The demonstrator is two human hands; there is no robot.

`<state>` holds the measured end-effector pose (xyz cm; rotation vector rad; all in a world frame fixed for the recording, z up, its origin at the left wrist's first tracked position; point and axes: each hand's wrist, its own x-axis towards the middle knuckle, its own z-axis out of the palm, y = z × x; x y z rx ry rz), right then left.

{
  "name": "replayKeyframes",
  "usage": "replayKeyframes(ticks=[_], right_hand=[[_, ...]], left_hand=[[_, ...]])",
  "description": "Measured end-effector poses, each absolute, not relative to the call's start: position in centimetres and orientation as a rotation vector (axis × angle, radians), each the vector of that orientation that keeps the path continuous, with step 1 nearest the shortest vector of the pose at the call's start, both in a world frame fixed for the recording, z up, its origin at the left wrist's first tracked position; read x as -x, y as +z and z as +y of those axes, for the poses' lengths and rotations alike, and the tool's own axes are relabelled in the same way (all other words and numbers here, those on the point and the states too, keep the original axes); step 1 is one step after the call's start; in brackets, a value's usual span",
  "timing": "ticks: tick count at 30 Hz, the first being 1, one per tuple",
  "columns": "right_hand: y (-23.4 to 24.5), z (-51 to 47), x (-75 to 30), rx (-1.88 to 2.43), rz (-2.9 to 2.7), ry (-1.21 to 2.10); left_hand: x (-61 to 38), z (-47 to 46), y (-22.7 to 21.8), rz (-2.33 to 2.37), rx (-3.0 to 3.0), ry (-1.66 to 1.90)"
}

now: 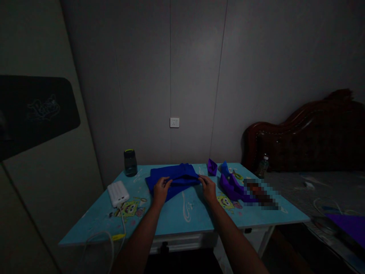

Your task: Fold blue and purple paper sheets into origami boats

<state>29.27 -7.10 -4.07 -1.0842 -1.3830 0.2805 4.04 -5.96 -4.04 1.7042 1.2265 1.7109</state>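
In the head view, a folded piece of blue paper (pixel 184 181) is stretched between my two hands, with a dark opening along its upper edge. My left hand (pixel 161 189) pinches its left end between thumb and fingers. At the right end, my right hand (pixel 208 188) grips the same paper near a corner. Flat blue sheets (pixel 161 173) lie behind and under it on the table. To the right of my right hand stands a purple paper boat (pixel 230 188), with a small purple folded paper (pixel 211 167) and a small blue folded paper (pixel 224 169) behind it.
The light-blue table (pixel 171 220) carries a white power bank (pixel 118 193) with a cable and a dark bottle (pixel 130 163) at left. A green-yellow ringed item (pixel 237 175) and a blurred patch (pixel 261 194) are at right. Beyond stands a bed with a clear bottle (pixel 263 166).
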Motion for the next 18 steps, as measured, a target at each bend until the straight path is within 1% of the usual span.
replayKeyframes(ticks=[6, 11, 18], right_hand=[[-3.8, -7.6, -28.4, 1.108, -1.357, 0.298], [-3.9, -7.9, -24.8, 1.047, -1.385, 0.397], [-4.2, -7.8, -21.5, 0.939, -1.315, 0.619]], left_hand=[[-4.7, -6.3, -3.7, 1.163, -1.916, 1.745], [-6.3, -6.8, -3.5, 1.130, -2.134, 1.829], [-7.7, -7.8, -3.5, 1.087, -2.488, 1.661]])
